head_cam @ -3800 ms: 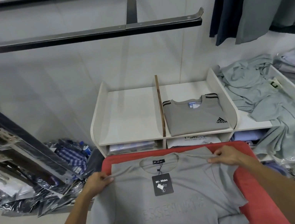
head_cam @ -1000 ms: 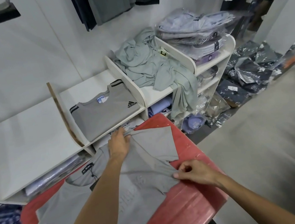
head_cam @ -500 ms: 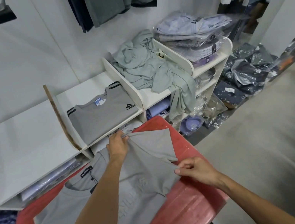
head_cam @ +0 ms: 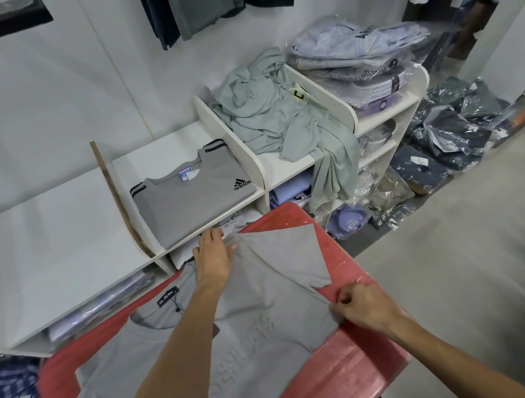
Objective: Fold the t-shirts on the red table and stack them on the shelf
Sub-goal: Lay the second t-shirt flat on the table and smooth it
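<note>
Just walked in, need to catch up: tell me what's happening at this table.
A person is folding a grey t-shirt on the red table. The left hand presses flat near its shoulder, while the right hand pinches the side edge below the sleeve. One folded grey adidas shirt already lies on the white shelf.

We see a t-shirt (head_cam: 245,351) spread on the bench (head_cam: 345,372), its sleeve near the bench's far right corner. Our left hand (head_cam: 214,259) rests on its shoulder at the far edge; our right hand (head_cam: 362,307) pinches it at the right edge. Behind the bench stands the shelf (head_cam: 50,227), a folded shirt (head_cam: 191,196) in its middle compartment, a heap of clothes (head_cam: 279,119) in the next one to the right.
</note>
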